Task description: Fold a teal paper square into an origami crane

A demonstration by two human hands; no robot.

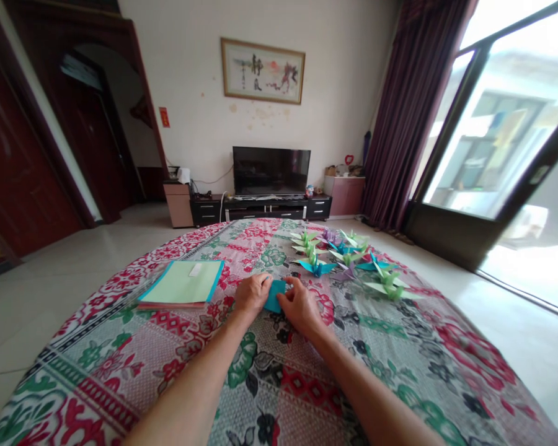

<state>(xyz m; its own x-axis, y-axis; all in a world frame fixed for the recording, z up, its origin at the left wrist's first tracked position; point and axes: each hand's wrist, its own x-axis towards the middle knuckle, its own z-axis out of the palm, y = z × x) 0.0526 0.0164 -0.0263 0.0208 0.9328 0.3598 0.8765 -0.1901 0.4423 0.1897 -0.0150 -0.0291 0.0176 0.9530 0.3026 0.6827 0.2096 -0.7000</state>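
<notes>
A small folded square of blue origami paper (274,296) is between my two hands, just above or on the patterned tablecloth. My left hand (252,293) pinches its left edge, thumb and fingers closed together near the top corner. On the opposite edge, my right hand (301,305) grips the paper between thumb and fingers. To the left lies a pack of origami paper (181,282), pale green sheets over blue ones, with a small white label on top. Several folded paper cranes (317,267) in green, blue and purple stand in rows to the right, beyond my right hand.
The round table wears a flowered tablecloth (167,384) in red, green and grey. Past its far edge are a television (271,171) on a low black cabinet (272,207), a pink side cabinet (348,197) and a purple curtain (402,118). A glass door (493,130) stands at right.
</notes>
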